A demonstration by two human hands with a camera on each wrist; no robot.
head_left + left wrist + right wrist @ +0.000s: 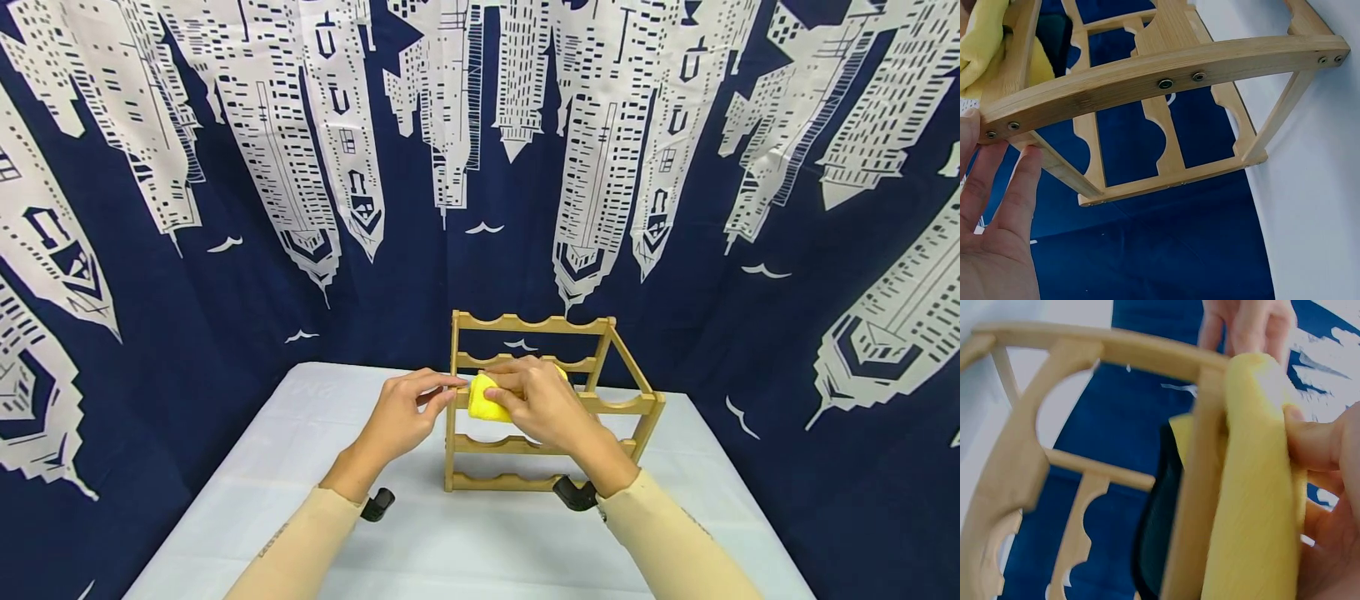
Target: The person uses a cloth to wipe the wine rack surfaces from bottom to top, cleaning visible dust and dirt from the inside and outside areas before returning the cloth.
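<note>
A light wooden wine rack [510, 446] with scalloped rails stands on the table. My right hand [543, 400] grips a folded yellow cloth [487, 400] against the rack's upper front rail. In the right wrist view the cloth [1250, 487] lies along that rail, with the thumb pressed on it. At the rack's upper left front corner, my left hand [408, 412] pinches the wood between thumb and fingers. The left wrist view shows its fingers [1019, 187] under the corner joint. Behind the rail, a dark green piece with a black edge [1159, 537] shows beside some yellow; what it is stays unclear.
A white cloth covers the table [247, 500]. Behind it hangs a dark blue curtain [225, 308] printed with white upside-down buildings and birds. Black devices [377, 505] sit at both wrists, the right one close to the rack's lower front.
</note>
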